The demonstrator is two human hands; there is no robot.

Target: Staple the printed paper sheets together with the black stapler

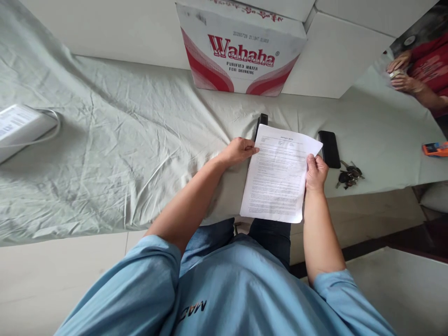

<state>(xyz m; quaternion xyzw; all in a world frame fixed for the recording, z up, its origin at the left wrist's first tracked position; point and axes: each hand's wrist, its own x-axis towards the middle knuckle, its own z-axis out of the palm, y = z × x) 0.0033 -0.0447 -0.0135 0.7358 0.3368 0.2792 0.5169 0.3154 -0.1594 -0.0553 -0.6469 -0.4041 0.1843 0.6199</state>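
Printed sheets of paper, dense with lines of small text, are held up in front of me over the table's near edge. My left hand pinches their left edge near the top. On the right edge, my right hand grips them with the thumb on the front; its other fingers are partly hidden behind. A dark, narrow object sticks out from behind the paper's top left corner. Close to my right hand lies a black phone-like object, with a bunch of keys beside it.
A Wahaha water carton stands at the back of the cloth-covered table. At far left is a white box with a cable. Another person's hands hold something small at upper right, above an orange object.
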